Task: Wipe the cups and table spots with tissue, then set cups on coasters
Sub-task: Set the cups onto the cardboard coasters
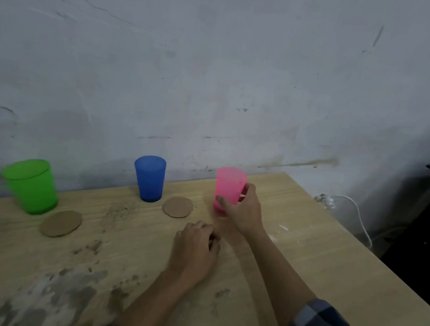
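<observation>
Head view, wooden table [263,270].

Edges and room:
- Back edge of table runs along the stained wall [219,69]; the three cups stand near it.
- Right edge runs diagonally toward the viewer. Beyond it is a dark floor area with a white cable [358,214].
- Open tabletop lies right of the pink cup and in front of the coasters. The front-left part carries brown dirt spots [73,288], with more smears between the two coasters.

Containers:
- green cup [30,186]: upright, far left, just behind the left coaster [61,223]; cannot tell whether they touch.
- blue cup [149,178]: upright, centre, just left of the right coaster [178,207], on bare wood.
- pink cup [228,188]: right of that coaster, not on it. Cannot tell whether its base touches the table; the hand hides it.
- Contents: not discernible in any cup from this angle.

Hands:
- right hand [242,210]: grasps the pink cup, thumb across the near side, fingers wrapped behind.
- left hand [194,249]: low over the table in front of the pink cup, fingers curled under. Cannot tell whether it holds anything.
</observation>
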Demonstrator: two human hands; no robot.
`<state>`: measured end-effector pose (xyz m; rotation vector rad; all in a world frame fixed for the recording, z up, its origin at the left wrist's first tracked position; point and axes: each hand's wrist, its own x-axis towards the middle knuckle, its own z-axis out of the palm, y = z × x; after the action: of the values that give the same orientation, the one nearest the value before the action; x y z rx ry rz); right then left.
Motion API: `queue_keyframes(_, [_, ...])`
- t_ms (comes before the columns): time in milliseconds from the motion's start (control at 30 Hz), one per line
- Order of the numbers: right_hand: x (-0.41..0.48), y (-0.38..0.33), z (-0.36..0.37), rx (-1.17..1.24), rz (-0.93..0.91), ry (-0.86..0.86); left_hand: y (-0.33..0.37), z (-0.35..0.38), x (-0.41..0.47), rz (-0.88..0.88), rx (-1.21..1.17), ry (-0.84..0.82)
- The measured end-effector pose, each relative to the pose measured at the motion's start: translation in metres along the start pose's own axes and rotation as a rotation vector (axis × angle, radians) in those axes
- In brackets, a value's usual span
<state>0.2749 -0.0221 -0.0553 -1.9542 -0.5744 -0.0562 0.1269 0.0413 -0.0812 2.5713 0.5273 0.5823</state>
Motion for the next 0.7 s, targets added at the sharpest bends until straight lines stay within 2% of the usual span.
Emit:
queue_keyframes(133, [-0.019, -0.021, 0.026, 0.027, -0.053, -0.130, -0.027, -0.021, -0.016, -0.056, 0.067, 0.038])
queue_keyframes(333, [-0.026, -0.045, 0.057, 0.057, -0.089, -0.227, -0.052, -0.035, -0.034, -0.107, 0.135, 0.085])
queue_keyframes(567, [-0.027, -0.050, 0.074, 0.055, -0.093, -0.255, -0.053, -0.029, -0.033, -0.107, 0.221, 0.169])
queue_keyframes(700, [-0.027, -0.051, 0.078, 0.058, -0.086, -0.259, -0.052, -0.030, -0.033, -0.117, 0.235, 0.154])
